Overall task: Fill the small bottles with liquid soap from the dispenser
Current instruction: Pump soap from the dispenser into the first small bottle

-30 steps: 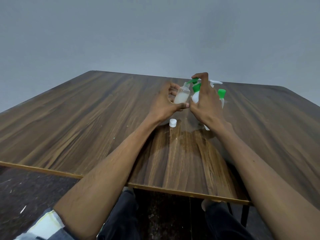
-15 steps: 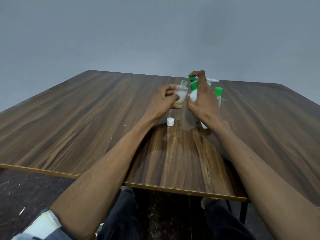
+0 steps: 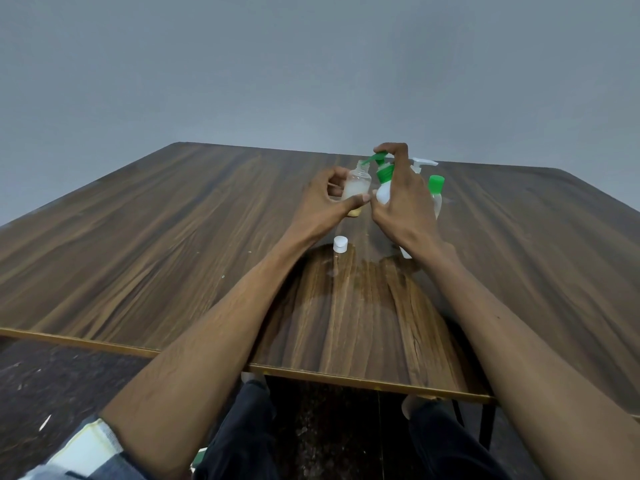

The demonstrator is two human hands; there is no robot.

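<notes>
My left hand (image 3: 323,204) grips a small clear bottle (image 3: 357,186), uncapped and upright, with a little yellowish liquid at its bottom. The bottle's mouth sits right under the green spout of the soap dispenser (image 3: 382,188), a white bottle with a green pump head. My right hand (image 3: 403,202) wraps the dispenser body, its forefinger lying on top of the pump. A loose white cap (image 3: 340,244) lies on the wooden table (image 3: 173,244) just in front of both hands.
Behind my right hand stand a small bottle with a green cap (image 3: 436,190) and a white pump top (image 3: 423,163), both partly hidden. The table's near edge runs across my forearms, with dark floor and my knees below it.
My left hand has brought the small bottle upright and close under the green spout. A yellowish layer now shows at the bottle's bottom. My right hand stays on the dispenser.
</notes>
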